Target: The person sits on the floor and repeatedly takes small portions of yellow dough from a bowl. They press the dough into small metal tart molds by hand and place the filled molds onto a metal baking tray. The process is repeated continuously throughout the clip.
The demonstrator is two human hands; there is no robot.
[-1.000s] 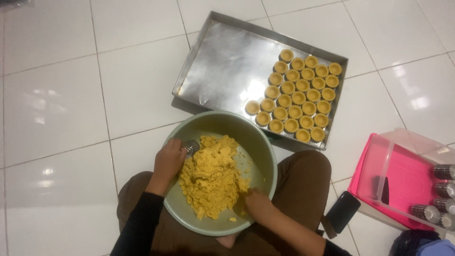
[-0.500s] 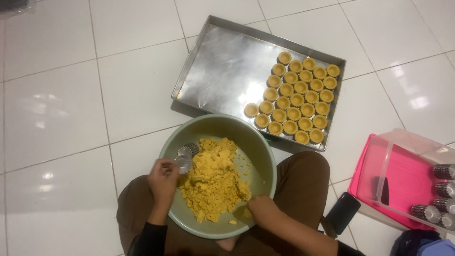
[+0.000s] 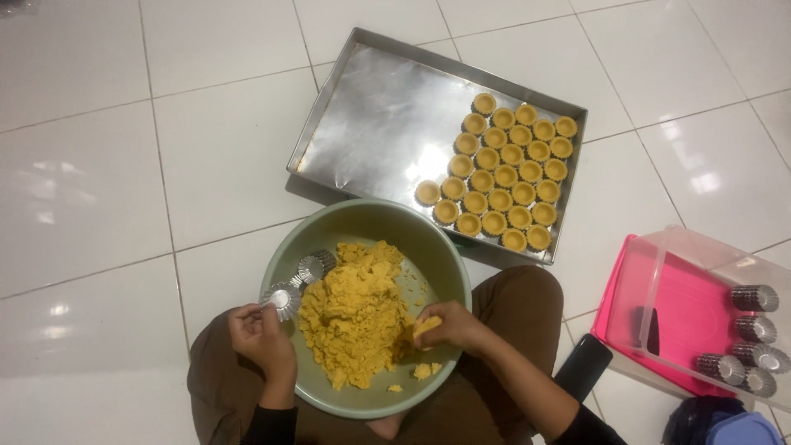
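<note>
A green bowl (image 3: 428, 239) rests on my lap, holding a mound of yellow dough (image 3: 354, 313). My left hand (image 3: 262, 338) holds a small fluted metal tart mould (image 3: 283, 298) over the bowl's left rim. Two more moulds (image 3: 315, 265) lie inside the bowl beside it. At the dough's right side, my right hand (image 3: 451, 325) pinches a lump of dough (image 3: 423, 327). Beyond the bowl lies a metal baking tray (image 3: 387, 124) with several dough-lined moulds (image 3: 504, 173) in rows on its right part.
A clear plastic box (image 3: 700, 272) with a pink lid under it stands at the right, with stacks of empty moulds (image 3: 751, 338) inside. A dark phone (image 3: 583, 367) lies by my right knee. White tiled floor (image 3: 107, 189) surrounds everything.
My left hand has lifted a mould from the bowl back to the rim. My right hand has come up the dough's right side with a lump pinched off.
</note>
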